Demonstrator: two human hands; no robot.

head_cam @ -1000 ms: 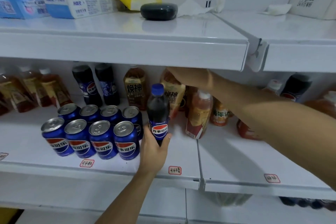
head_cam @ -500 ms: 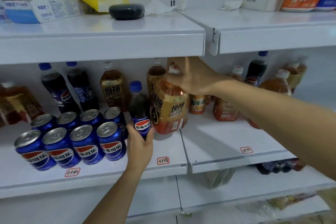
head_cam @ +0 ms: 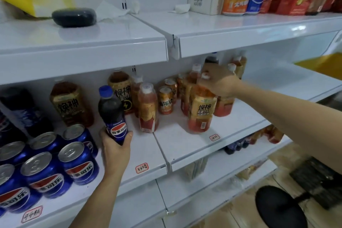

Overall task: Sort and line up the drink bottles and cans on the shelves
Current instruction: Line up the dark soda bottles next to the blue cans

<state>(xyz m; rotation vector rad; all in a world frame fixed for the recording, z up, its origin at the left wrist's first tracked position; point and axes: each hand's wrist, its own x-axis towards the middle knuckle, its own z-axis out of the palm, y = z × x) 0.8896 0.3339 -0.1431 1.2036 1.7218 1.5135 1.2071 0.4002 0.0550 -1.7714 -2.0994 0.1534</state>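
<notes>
The tea bottle [head_cam: 201,109] has travelled rightward across the shelf joint, carried by the right hand [head_cam: 220,82], whose fingers [head_cam: 208,76] curl over its shoulder and cap; it now stands on the right shelf panel [head_cam: 231,135]. The left hand [head_cam: 115,146] has its fingers [head_cam: 129,134] wrapped round the base of the upright cola bottle [head_cam: 112,114], beside the blue cans [head_cam: 77,161] on the left panel.

The right hand [head_cam: 220,81] is carrying the amber plastic energy-drink bottle with the gold label [head_cam: 200,111] rightward, from beside the dark blue-capped cola bottle [head_cam: 113,114] onto the right shelf panel [head_cam: 231,135]. The left hand [head_cam: 115,146] is tilting that cola bottle leftward. The camera view is swinging right.
</notes>
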